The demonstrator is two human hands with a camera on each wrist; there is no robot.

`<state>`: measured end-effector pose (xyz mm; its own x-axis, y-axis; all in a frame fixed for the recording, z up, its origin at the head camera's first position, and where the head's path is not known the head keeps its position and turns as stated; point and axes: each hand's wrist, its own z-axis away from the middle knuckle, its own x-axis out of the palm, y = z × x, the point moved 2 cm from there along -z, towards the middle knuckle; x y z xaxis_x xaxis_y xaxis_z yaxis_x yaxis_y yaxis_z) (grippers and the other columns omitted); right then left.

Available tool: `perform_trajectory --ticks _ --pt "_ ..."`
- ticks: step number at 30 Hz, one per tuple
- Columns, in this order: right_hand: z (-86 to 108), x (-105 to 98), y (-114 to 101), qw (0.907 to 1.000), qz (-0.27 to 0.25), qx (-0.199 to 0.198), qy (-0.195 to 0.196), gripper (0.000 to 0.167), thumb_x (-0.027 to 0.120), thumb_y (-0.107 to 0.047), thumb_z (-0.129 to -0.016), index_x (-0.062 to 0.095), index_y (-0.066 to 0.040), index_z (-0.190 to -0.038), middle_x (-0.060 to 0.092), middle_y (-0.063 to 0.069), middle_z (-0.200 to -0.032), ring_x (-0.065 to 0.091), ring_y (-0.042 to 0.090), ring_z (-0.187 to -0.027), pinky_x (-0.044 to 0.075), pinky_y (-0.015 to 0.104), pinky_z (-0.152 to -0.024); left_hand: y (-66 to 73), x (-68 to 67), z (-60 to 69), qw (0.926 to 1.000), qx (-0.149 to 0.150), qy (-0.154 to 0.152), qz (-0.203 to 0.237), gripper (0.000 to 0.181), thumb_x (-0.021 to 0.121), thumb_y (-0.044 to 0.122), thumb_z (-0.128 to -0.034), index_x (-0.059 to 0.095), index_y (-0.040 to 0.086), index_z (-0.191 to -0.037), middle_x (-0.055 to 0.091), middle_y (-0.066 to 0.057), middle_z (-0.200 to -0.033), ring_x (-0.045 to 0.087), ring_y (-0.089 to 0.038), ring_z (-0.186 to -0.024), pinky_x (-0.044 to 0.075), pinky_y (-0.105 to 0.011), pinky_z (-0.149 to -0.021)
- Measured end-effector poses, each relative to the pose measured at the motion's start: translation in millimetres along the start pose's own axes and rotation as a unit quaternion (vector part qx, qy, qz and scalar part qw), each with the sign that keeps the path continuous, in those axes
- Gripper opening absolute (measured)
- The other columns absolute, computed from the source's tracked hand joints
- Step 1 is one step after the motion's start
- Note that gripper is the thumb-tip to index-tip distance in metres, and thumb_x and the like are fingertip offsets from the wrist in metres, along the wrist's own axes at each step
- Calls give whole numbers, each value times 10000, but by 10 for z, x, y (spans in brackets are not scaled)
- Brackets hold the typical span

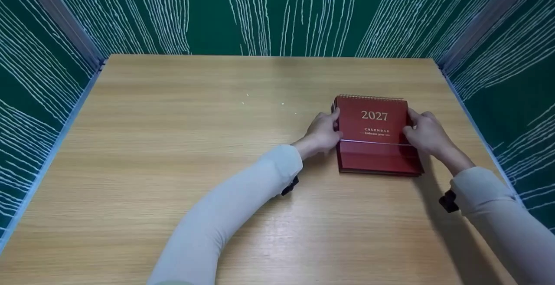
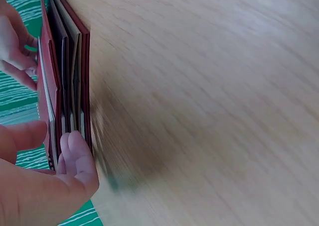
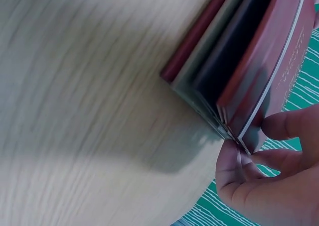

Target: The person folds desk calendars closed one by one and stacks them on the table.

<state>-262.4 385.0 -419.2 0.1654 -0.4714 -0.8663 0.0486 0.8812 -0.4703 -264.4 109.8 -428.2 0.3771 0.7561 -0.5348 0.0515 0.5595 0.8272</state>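
Observation:
A stack of desk calendars (image 1: 377, 155) lies on the right part of the table. The top one has a dark red cover with a gold "2027" and a spiral binding along its far edge. In the left wrist view the stack (image 2: 84, 52) shows red, dark and beige layers. My left hand (image 1: 321, 133) holds its left side, thumb at the cover's edge and fingers against the side. On the right side my right hand (image 1: 427, 133) grips it, thumb on the red cover. The right wrist view shows the right fingers (image 3: 230, 169) at the stack's corner.
The wooden table (image 1: 173, 146) carries a few tiny white specks (image 1: 282, 103) left of the calendars. Green sheeting with white lines (image 1: 303, 16) stands behind the table and along both sides.

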Motion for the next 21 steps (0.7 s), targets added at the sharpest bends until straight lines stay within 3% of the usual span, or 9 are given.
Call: perform_trajectory --ticks 6,11,15,21 --pt "-13 -12 12 9998 -21 178 -13 671 437 -108 -1067 150 109 -1633 377 408 -1334 434 450 -1076 451 523 -860 -8 -1 -4 9997 152 30 -176 727 664 72 -1027 307 115 -1659 532 -159 -1466 557 -192 -1196 458 -229 -1034" --pt "7 -19 -13 9992 -204 292 -192 691 429 -135 -1082 101 79 -1651 361 388 -1371 429 455 -1129 455 523 -899 -56 -100 49 9994 226 -204 181 732 648 66 -1034 286 96 -1669 562 -158 -1376 549 -145 -1006 489 -228 -882" --pt "82 -50 -35 9988 -345 277 -226 734 441 -157 -1093 28 68 -1657 299 419 -1490 436 491 -1207 475 589 -993 -126 -269 121 9989 276 -327 211 753 645 81 -1041 255 105 -1684 579 -153 -1359 524 -116 -905 495 -225 -794" --pt "225 -136 -108 9993 -310 179 59 783 475 -243 -1103 7 -10 -1686 149 431 -1614 391 594 -1340 419 751 -1076 -285 -657 274 9999 147 -88 -6 749 639 114 -1040 270 149 -1691 527 -126 -1535 587 -140 -977 542 -233 -794"
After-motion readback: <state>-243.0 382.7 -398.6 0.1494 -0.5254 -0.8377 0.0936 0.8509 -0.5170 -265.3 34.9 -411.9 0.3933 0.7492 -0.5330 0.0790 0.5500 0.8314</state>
